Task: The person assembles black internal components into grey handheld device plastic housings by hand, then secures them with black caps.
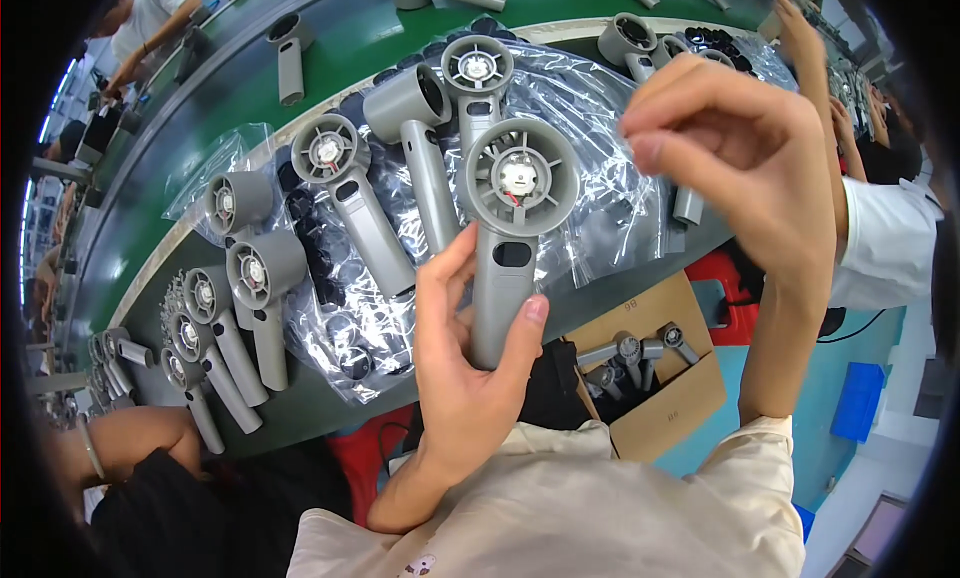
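My left hand [462, 363] is wrapped round the handle of a grey handheld fan housing [505, 283], held upright over the near edge of the bench. Its round head has spokes, a white hub and a bit of red wire; a dark oval opening sits at the top of the handle. Raised to the right of the fan head, my right hand [745, 143] has thumb and index finger pinched together, apart from the fan. Whatever is between those fingertips, if anything, cannot be made out. Behind the held fan, similar grey fan housings [365, 213] lie on clear plastic bags.
Clear plastic bags [600, 218] with black round parts cover the bench. More fan housings [265, 288] stand at the left, beside a co-worker's arm [135, 443]. A green conveyor [350, 53] runs behind. An open cardboard box [665, 403] of fans sits below right, near a red stool [722, 290].
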`<state>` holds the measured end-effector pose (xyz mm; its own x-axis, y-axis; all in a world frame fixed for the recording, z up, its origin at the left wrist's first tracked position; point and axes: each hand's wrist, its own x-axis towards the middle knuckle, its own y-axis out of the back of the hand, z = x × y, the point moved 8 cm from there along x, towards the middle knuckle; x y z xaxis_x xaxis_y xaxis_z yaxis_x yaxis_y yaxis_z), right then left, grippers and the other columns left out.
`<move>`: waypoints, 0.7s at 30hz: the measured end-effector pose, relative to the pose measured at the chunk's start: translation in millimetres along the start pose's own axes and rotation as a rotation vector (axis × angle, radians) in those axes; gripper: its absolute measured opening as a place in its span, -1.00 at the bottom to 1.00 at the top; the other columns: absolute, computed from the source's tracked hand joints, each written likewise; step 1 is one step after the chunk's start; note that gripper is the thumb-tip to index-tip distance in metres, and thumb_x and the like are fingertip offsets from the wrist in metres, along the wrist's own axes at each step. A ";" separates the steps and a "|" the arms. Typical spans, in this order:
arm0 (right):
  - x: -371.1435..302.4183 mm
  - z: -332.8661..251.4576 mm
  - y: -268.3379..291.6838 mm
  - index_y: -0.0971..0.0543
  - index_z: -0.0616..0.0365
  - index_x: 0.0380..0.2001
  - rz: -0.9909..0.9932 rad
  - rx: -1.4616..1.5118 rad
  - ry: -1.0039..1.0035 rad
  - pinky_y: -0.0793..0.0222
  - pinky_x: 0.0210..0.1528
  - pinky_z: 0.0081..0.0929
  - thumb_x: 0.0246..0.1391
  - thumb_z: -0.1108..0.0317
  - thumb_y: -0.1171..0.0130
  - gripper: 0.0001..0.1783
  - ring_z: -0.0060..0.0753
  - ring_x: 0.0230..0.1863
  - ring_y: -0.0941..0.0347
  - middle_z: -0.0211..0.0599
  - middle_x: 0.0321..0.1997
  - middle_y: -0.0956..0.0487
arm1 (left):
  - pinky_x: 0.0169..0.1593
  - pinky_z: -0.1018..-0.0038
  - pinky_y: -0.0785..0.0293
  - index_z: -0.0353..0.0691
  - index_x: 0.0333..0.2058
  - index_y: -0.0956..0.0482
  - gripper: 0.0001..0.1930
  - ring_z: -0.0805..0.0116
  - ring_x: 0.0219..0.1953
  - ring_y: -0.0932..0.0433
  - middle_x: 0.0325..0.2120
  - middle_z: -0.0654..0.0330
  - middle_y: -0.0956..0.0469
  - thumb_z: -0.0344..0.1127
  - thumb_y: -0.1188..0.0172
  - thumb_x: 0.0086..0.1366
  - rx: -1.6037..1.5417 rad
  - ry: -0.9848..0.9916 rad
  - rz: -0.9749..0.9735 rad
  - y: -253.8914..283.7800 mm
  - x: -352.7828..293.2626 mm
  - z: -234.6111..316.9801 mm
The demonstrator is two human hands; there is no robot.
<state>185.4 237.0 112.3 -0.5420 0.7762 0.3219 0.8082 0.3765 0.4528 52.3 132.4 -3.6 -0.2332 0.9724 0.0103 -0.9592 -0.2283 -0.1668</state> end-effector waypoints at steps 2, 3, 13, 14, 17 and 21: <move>-2.0 -9.9 -19.4 -0.56 0.40 -0.38 -0.043 -0.103 0.024 -0.44 -0.25 -0.64 -0.15 0.74 -0.17 -0.82 -0.52 -0.31 -0.47 -0.23 -0.36 -0.53 | -0.15 0.57 -0.45 -0.44 0.14 -0.11 -0.45 0.39 -0.06 -0.44 -0.02 -0.03 -0.33 -0.59 -0.10 0.19 0.053 -0.044 0.010 1.8 0.1 1.0; -2.7 -11.2 -25.6 -0.57 0.39 -0.39 -0.037 -0.090 0.036 -0.44 -0.25 -0.64 -0.16 0.75 -0.17 -0.82 -0.52 -0.30 -0.47 -0.24 -0.36 -0.53 | -0.15 0.57 -0.45 -0.44 0.14 -0.11 -0.45 0.39 -0.06 -0.44 -0.02 -0.03 -0.33 -0.59 -0.10 0.19 0.056 -0.041 0.017 3.9 -1.6 0.3; 2.0 45.4 -3.4 -0.57 0.29 -0.41 0.128 -0.354 0.058 -0.37 -0.30 -0.68 -0.07 0.61 -0.14 -0.90 -0.59 -0.38 -0.46 -0.39 -0.46 -0.54 | -0.60 0.68 -0.32 -0.41 0.13 -0.07 -0.48 0.48 -0.54 -0.46 -0.06 -0.08 -0.39 -0.57 -0.02 0.21 -0.093 0.039 0.099 30.6 -12.8 7.4; 3.0 59.7 4.4 -0.57 0.29 -0.41 0.166 -0.453 0.046 -0.35 -0.34 -0.66 -0.06 0.57 -0.15 -0.91 -0.59 -0.41 -0.45 -0.39 -0.48 -0.53 | -0.60 0.66 -0.33 -0.41 0.13 -0.06 -0.48 0.47 -0.55 -0.46 -0.06 -0.09 -0.39 -0.56 -0.01 0.22 -0.078 0.024 0.133 38.9 -14.6 12.2; 20.2 85.1 27.7 -0.56 0.27 -0.41 0.217 -0.717 0.075 -0.31 -0.40 -0.60 -0.07 0.49 -0.20 -0.89 -0.54 -0.49 -0.41 -0.32 -0.52 -0.53 | -0.61 0.62 -0.33 -0.42 0.11 -0.07 -0.52 0.42 -0.58 -0.46 -0.13 -0.14 -0.44 -0.51 0.01 0.25 -0.041 -0.016 0.194 50.9 -15.2 19.3; 69.8 100.3 26.9 -0.53 0.31 -0.49 0.141 -0.893 0.254 -0.37 -0.33 -0.36 -0.14 0.53 -0.17 -0.92 -0.13 -0.42 -0.48 -0.11 -0.49 -0.55 | -0.62 0.60 -0.35 -0.41 0.11 -0.07 -0.52 0.40 -0.60 -0.46 -0.14 -0.15 -0.44 -0.49 0.00 0.26 -0.055 -0.013 0.169 55.3 -12.5 13.5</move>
<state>192.4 352.0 63.5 -0.5717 0.6121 0.5463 0.4514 -0.3214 0.8324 0.0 106.9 0.4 -0.3928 0.9196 -0.0093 -0.8962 -0.3850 -0.2206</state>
